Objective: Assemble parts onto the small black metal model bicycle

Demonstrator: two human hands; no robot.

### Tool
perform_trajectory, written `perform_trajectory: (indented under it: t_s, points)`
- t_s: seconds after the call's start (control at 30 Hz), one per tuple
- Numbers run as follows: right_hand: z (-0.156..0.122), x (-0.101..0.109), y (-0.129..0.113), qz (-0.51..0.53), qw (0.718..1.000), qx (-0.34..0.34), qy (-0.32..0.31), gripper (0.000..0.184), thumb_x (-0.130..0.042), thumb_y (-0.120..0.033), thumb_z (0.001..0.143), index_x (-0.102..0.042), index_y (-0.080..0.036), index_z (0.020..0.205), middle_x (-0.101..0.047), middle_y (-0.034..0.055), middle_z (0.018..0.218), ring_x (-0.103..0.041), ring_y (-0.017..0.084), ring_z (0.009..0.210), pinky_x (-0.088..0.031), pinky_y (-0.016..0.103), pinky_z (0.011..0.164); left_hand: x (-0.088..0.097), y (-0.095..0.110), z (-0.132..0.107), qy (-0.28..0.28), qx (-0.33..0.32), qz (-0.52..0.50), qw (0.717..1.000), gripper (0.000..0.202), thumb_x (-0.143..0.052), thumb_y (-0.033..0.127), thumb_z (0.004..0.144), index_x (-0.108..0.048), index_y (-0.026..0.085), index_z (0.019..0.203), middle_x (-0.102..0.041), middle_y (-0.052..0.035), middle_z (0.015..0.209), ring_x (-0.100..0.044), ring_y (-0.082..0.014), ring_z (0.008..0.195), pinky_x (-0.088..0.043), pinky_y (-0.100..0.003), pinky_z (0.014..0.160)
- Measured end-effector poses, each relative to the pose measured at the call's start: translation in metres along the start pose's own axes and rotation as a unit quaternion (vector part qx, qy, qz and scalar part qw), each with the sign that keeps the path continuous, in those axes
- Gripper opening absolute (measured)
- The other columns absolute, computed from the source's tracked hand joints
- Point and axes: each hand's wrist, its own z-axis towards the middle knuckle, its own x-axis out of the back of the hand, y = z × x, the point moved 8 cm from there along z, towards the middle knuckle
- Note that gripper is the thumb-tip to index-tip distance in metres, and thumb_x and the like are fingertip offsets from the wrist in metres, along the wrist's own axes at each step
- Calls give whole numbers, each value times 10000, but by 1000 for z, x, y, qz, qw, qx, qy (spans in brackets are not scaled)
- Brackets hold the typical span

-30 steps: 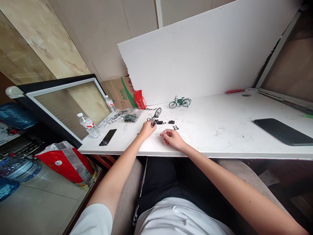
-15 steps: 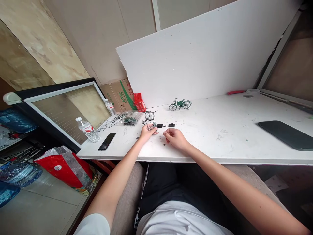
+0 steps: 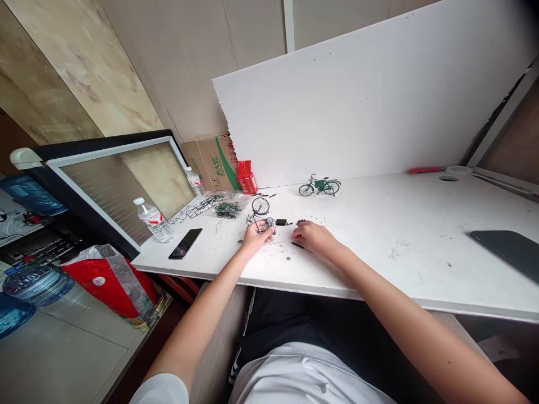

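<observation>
My left hand [image 3: 255,238] is closed around a partly built model bicycle [image 3: 250,219], pinching it between thumb and fingers. A spoked black wheel [image 3: 260,206] shows just beyond those fingers; I cannot tell whether it is joined on. To the right, my right hand [image 3: 315,237] rests low over the table with its fingers curled. A small dark block [image 3: 300,222] is partly hidden at its far side, and a thin dark stick [image 3: 298,244] pokes out under the fingers. What these fingertips grip, if anything, is hidden. Between the hands lies a black rectangular part [image 3: 281,222].
A finished green model bicycle [image 3: 320,186] stands farther back. To the left are a plastic bag of parts [image 3: 228,206], black part frames [image 3: 202,206], a phone [image 3: 186,243] and a water bottle [image 3: 155,220]. A dark flat pad [image 3: 507,249] lies right.
My right hand has moved slightly right and away from my left hand, reaching the dark block. The thin dark stick has come into sight. The camera view has turned a little.
</observation>
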Motion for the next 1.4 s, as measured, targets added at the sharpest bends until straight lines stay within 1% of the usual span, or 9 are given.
perform_trajectory:
  t_s: [0.1,0.17,0.3,0.43,0.63,0.8,0.97,1.13,1.4]
  points:
    - [-3,-1,-8,-22,999,41,7,233,-603,-136,947,-803,-222,864,-737,97,944,-659,231,941,-434,275,723,2,-1,-1,15,0,-3,1000,468,-890,384,764,-617,140,1055,-781,-103,894,-665,-118,588,-527,-259,596]
    - [-5,-2,-8,-12,999,41,7,234,-594,-159,978,-810,-218,911,-742,100,981,-666,234,993,-464,275,782,1,-1,-1,13,-1,-2,1000,477,-892,372,763,-618,136,1074,-776,-91,885,-665,-116,577,-531,-255,590]
    - [-6,-5,-4,13,1000,11,-5,161,-682,-286,973,-809,-216,1043,-751,93,1017,-689,227,954,-496,289,816,2,-1,-1,23,-9,4,1000,502,-890,370,765,-633,134,1125,-748,-47,811,-682,-127,578,-526,-243,572]
    - [-6,-8,-1,28,999,-24,-12,195,-695,-225,937,-792,-220,1106,-771,77,1019,-704,215,899,-493,283,767,2,-2,0,18,-11,0,1000,494,-885,369,770,-637,143,1132,-736,-33,798,-684,-130,575,-516,-237,550]
    - [-7,-2,12,35,995,-86,24,268,-664,-225,948,-731,-215,1206,-787,78,1020,-710,206,836,-476,282,715,2,-4,1,18,-19,0,1000,488,-889,374,761,-640,149,1115,-720,-23,775,-672,-130,567,-507,-236,530]
    - [-7,-2,20,22,994,-96,43,177,-627,-200,959,-759,-220,1073,-787,81,1075,-709,212,865,-472,291,734,3,-8,2,26,-6,-9,1000,513,-903,374,743,-644,148,1124,-729,-28,797,-663,-118,550,-516,-235,536]
    - [-7,3,15,40,995,-65,67,202,-570,-157,979,-762,-220,966,-771,68,1053,-681,226,994,-482,300,798,2,-6,2,23,-10,2,1000,484,-904,365,738,-629,147,1071,-715,-18,757,-677,-131,547,-513,-236,538]
    - [-7,3,-3,1,1000,14,23,277,-594,-55,911,-803,-236,887,-758,71,974,-639,245,1046,-483,291,791,2,-7,3,23,-10,-3,1000,500,-913,383,722,-623,157,1061,-712,-16,733,-677,-139,556,-501,-235,537]
    - [-8,-7,-14,-95,994,53,7,288,-587,-57,941,-769,-215,782,-707,100,902,-598,248,1020,-434,281,693,-2,-6,2,4,-17,3,1000,477,-911,406,716,-657,167,1041,-717,-22,743,-650,-130,548,-480,-230,516]
